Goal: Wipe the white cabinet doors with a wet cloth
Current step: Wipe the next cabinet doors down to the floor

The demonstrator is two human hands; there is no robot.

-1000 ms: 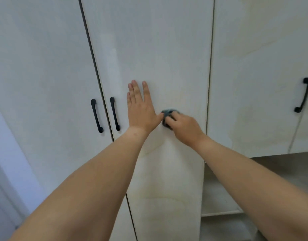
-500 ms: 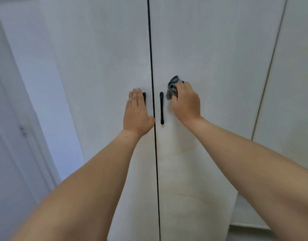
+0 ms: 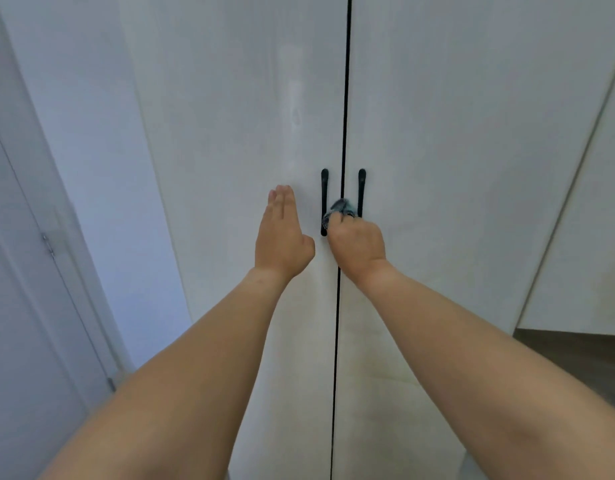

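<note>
Cloth (image 3: 339, 211) (dark, crumpled) gripped by right hand (image 3: 356, 245); left hand (image 3: 282, 237) flat on smooth door (image 3: 230, 133).

Two cabinet doors met at a vertical seam (image 3: 344, 98) near the centre of the view, the left door (image 3: 230, 98) and the right door (image 3: 472, 98). A handle stood just beside the seam on each side: the left handle (image 3: 324, 188) and the right handle (image 3: 361, 188). The left hand (image 3: 283, 233) lay flat on the left door, left of its handle. The right hand (image 3: 358, 245) sat over the seam between the handles, the cloth (image 3: 339, 211) bunched above its knuckles. A further door (image 3: 597, 237) adjoined on the right; a room door (image 3: 22, 306) stood at far left.
</note>
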